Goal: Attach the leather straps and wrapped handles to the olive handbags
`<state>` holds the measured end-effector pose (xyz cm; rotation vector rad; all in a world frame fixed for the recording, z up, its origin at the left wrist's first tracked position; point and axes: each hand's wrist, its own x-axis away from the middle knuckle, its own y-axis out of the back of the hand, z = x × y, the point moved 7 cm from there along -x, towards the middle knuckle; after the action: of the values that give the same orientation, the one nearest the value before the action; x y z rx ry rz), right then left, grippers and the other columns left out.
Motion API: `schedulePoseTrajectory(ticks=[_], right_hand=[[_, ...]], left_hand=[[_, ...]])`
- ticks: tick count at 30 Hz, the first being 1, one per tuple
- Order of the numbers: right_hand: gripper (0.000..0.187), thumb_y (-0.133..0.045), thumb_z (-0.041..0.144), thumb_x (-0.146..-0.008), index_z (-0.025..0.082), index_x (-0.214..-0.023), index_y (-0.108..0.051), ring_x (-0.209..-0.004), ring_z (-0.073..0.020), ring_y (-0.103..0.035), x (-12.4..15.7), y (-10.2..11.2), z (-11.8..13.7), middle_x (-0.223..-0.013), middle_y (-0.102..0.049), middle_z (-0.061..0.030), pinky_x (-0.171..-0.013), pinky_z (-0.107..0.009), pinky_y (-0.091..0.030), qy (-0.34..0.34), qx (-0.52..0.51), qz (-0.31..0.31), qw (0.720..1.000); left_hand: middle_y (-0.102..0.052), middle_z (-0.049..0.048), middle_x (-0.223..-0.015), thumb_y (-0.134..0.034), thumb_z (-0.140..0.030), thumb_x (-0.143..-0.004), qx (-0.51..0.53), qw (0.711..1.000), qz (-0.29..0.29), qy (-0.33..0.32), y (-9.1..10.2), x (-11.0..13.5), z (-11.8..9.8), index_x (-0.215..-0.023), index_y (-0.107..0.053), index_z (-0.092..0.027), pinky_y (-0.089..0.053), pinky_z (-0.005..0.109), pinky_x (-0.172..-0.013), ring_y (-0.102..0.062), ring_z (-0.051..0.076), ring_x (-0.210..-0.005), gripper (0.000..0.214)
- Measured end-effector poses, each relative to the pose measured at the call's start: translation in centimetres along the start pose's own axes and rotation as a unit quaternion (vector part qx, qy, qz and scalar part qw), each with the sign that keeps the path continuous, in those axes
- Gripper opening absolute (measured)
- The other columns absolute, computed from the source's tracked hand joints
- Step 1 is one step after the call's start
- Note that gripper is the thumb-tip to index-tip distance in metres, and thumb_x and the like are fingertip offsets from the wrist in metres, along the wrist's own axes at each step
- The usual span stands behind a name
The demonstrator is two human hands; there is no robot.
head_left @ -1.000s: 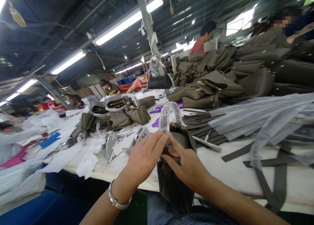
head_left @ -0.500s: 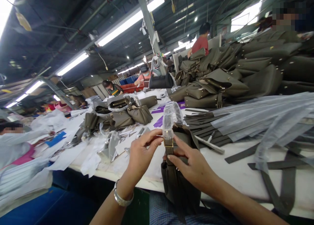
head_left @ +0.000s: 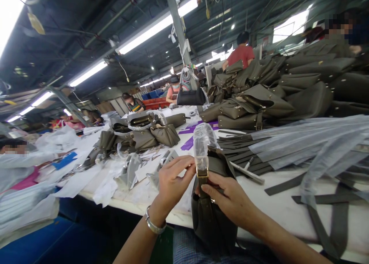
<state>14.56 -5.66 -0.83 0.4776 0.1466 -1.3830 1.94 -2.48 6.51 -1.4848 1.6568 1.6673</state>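
Observation:
A dark olive handbag point(head_left: 215, 227) stands upright at the table's front edge, against my lap. Its handle strap point(head_left: 201, 143) loops up, wrapped in clear plastic, with a gold buckle point(head_left: 202, 174) below the wrapping. My left hand point(head_left: 175, 179) pinches the strap's left edge by the buckle, thumb and forefinger together. From the other side, my right hand point(head_left: 230, 196) grips the strap just under the buckle, its thumb lying across the front. The fingers behind the strap are partly hidden.
Olive bags point(head_left: 259, 98) are heaped at the back right, others point(head_left: 144, 135) at centre left. Dark strips point(head_left: 245, 148) under plastic sleeves point(head_left: 311, 137) and a pale-handled tool point(head_left: 246, 171) lie to the right. Grey metal pieces point(head_left: 131, 170) stand left. Co-workers point(head_left: 240, 52) are beyond.
My right forefinger has come down from the plastic wrapping to beside the buckle. My left hand keeps its pinch at the strap. Bag and hands sit slightly farther right in view.

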Motion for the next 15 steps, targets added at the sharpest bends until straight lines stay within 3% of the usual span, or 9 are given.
schedulePoseTrajectory(ticks=[3, 6, 9, 12, 15], right_hand=[[0.021, -0.051, 0.022, -0.095, 0.021, -0.108, -0.066, -0.085, -0.0176, -0.067, 0.0, -0.1, -0.3, -0.091, -0.072, -0.0012, -0.08, -0.027, -0.049, -0.012, -0.033, 0.0, 0.999], [0.055, -0.052, 0.024, -0.093, 0.02, -0.146, -0.04, -0.089, -0.0197, -0.07, 0.2, -0.3, -1.2, -0.094, -0.075, -0.0022, -0.085, -0.032, -0.053, -0.044, -0.088, -0.008, 0.995], [0.073, -0.055, 0.025, -0.091, 0.019, -0.155, -0.021, -0.086, -0.0192, -0.071, 0.4, -0.3, -1.8, -0.09, -0.076, -0.0009, -0.083, -0.033, -0.054, -0.064, -0.086, -0.015, 0.994], [0.072, -0.055, 0.026, -0.092, 0.02, -0.155, -0.02, -0.084, -0.0178, -0.07, 0.6, -0.2, -1.9, -0.089, -0.076, 0.0, -0.079, -0.031, -0.054, -0.069, -0.073, -0.023, 0.995], [0.074, -0.054, 0.027, -0.093, 0.021, -0.156, -0.016, -0.078, -0.0164, -0.069, 0.6, 0.0, -1.8, -0.087, -0.076, 0.0008, -0.073, -0.029, -0.053, -0.067, -0.073, -0.035, 0.994]], left_hand=[[-0.075, 0.007, -0.091, -0.064, -0.01, -0.085, -0.004, 1.0, 0.017, -0.024, -0.1, 0.1, -0.3, -0.094, -0.071, -0.018, -0.059, 0.027, -0.074, -0.07, 0.016, -0.081, 0.014], [-0.074, 0.0081, -0.093, -0.064, -0.009, -0.083, -0.038, 0.995, 0.048, -0.079, -0.1, 0.4, -0.5, -0.096, -0.07, -0.018, -0.057, 0.028, -0.075, -0.069, 0.016, -0.082, 0.017], [-0.074, 0.0081, -0.094, -0.063, -0.008, -0.083, -0.063, 0.988, 0.085, -0.117, 0.1, 0.8, -0.7, -0.097, -0.069, -0.018, -0.056, 0.028, -0.074, -0.068, 0.016, -0.082, 0.018], [-0.073, 0.0063, -0.094, -0.062, -0.009, -0.086, -0.049, 0.988, 0.129, -0.072, 0.4, 0.6, -0.6, -0.096, -0.068, -0.018, -0.056, 0.027, -0.077, -0.069, 0.016, -0.085, 0.014], [-0.071, 0.0058, -0.094, -0.063, -0.017, -0.089, -0.04, 0.993, 0.114, -0.009, 1.1, 0.1, -0.9, -0.098, -0.066, -0.018, -0.057, 0.025, -0.075, -0.068, 0.015, -0.084, 0.009]])
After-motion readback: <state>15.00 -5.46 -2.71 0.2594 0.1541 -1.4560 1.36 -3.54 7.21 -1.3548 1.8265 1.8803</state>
